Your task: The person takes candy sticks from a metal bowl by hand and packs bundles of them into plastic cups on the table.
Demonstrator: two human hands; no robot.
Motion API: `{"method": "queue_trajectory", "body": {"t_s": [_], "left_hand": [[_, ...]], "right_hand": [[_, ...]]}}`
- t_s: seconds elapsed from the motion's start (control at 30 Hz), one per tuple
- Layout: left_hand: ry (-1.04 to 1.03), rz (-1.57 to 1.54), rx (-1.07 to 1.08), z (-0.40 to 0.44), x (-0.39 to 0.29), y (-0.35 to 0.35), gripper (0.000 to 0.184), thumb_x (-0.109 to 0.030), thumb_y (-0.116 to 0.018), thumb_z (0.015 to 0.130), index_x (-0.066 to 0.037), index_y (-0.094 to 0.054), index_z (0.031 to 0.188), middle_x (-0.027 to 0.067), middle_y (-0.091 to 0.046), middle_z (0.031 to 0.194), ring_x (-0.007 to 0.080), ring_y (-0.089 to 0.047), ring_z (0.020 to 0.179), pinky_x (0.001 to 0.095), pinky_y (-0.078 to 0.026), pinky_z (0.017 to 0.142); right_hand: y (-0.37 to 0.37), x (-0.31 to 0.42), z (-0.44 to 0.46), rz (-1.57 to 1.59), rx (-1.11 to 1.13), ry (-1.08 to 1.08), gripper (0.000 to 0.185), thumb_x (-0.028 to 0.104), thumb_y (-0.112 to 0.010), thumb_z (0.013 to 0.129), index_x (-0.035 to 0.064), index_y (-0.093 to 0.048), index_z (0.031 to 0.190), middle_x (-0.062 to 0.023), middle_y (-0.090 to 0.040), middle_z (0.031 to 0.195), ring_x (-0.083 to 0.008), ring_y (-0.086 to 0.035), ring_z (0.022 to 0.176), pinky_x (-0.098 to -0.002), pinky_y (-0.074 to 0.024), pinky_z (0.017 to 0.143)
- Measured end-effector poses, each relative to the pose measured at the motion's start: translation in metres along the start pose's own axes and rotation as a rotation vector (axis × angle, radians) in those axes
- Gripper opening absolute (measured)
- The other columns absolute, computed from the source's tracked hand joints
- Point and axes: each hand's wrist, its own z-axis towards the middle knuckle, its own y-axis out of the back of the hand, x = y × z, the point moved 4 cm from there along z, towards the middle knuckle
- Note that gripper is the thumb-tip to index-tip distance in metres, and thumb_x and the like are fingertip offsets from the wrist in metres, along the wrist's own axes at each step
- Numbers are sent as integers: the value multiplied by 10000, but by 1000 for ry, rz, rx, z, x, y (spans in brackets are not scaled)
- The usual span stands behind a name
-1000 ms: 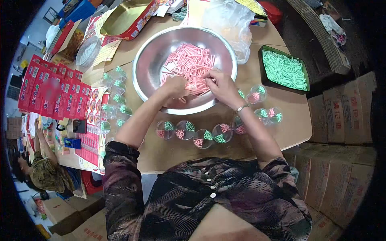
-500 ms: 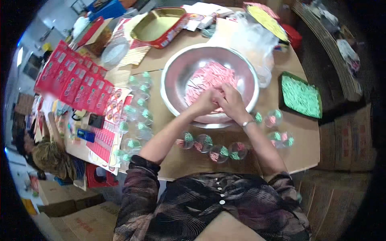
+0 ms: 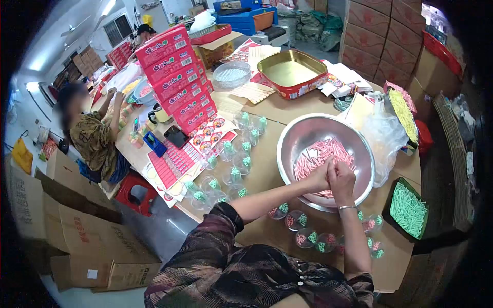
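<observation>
The left hand [image 3: 319, 177] and right hand [image 3: 343, 180] are together, fingers meeting over the near side of the steel bowl [image 3: 308, 137]; whether anything is pinched between them cannot be told. Pink sticks [image 3: 317, 158] lie in a loose heap in the bowl, just beyond the hands. The bowl stands toward the right edge of the tabletop [image 3: 257, 223], with a plastic bag [image 3: 382, 139] beside it. Green sticks [image 3: 408, 208] fill a dark tray [image 3: 394, 226] at the right edge. Clear cups [image 3: 307, 237] with pink and green pieces line the near edge, partly behind the right forearm. Left of the bowl stand cups with green pieces [image 3: 241, 163], and beyond them red boxes [image 3: 177, 77].
</observation>
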Motion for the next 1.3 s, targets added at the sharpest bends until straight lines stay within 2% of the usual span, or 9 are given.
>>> {"method": "queue_trajectory", "body": {"t_s": [0.3, 0.47, 0.6, 0.7, 0.77, 0.9, 1.0, 1.1, 1.3], "left_hand": [[89, 259, -41, 0, -5, 5, 941, -153, -720, 756, 23, -147, 1481, 189, -604, 1059, 264, -622, 922, 293, -509, 775], [-461, 697, -433, -6, 1, 6, 683, -281, -626, 869, 16, -326, 1406, 140, -607, 922, 233, -601, 770, 313, -497, 676], [15, -225, -323, -6, -12, -4, 254, -244, -480, 950, -20, -506, 1068, 122, -560, 819, 229, -537, 678, 392, -455, 622], [-57, -138, -457, -6, -25, -3, 175, -207, -443, 964, -36, -480, 968, 98, -525, 783, 203, -498, 651, 375, -429, 589], [-111, -66, -547, -8, -31, -16, 168, -170, -405, 978, -52, -455, 869, 73, -490, 748, 177, -459, 623, 358, -403, 555], [138, -324, -383, -12, -40, -6, 167, -188, -406, 978, -80, -517, 916, 13, -497, 729, 85, -451, 613, 253, -421, 550], [253, -970, -420, -16, -44, -6, 281, -322, -390, 999, -99, -542, 921, -17, -545, 728, 38, -466, 592, 175, -398, 516], [119, -853, -497, -27, -49, -6, 388, -429, -352, 1008, -93, -548, 1007, 26, -564, 862, 82, -546, 740, 224, -462, 636], [-323, -143, -494, -36, -86, -5, 199, -234, -484, 962, -35, -479, 970, 61, -492, 941, 131, -451, 737, 271, -417, 704]], "right_hand": [[1, -5, 0, 114, -80, 76, 285, 201, -620, 891, 35, -539, 674, -51, -503, 575, -160, -436, 490, -305, -391, 498], [19, -17, 6, 310, -199, -153, 242, 178, -623, 893, 41, -574, 700, -26, -505, 581, -135, -431, 491, -286, -385, 500], [7, -21, 3, 378, -155, -214, 180, 177, -624, 895, 40, -619, 779, -12, -529, 626, -118, -447, 524, -267, -391, 514], [6, -7, 4, 397, -179, -179, 138, 170, -604, 904, 43, -625, 856, -16, -561, 697, -113, -462, 553, -252, -400, 527], [7, -12, 5, 362, -108, -228, 127, 173, -579, 914, 52, -610, 893, -22, -568, 741, -105, -471, 581, -244, -405, 536], [3, -30, 5, 509, -138, -258, 144, 161, -579, 892, 49, -589, 802, -7, -553, 652, -67, -457, 545, -202, -393, 473], [1, -19, 0, 672, -252, -203, 114, 127, -576, 895, 80, -564, 791, 28, -515, 669, -51, -437, 566, -185, -377, 501], [7, 4, -7, 726, -280, -164, 145, 163, -580, 855, 77, -504, 767, 2, -486, 724, -107, -438, 663, -229, -401, 650], [10, 10, -6, 1061, -301, -394, 163, 166, -559, 917, 81, -510, 787, 35, -471, 712, -49, -404, 602, -192, -384, 556]]}}
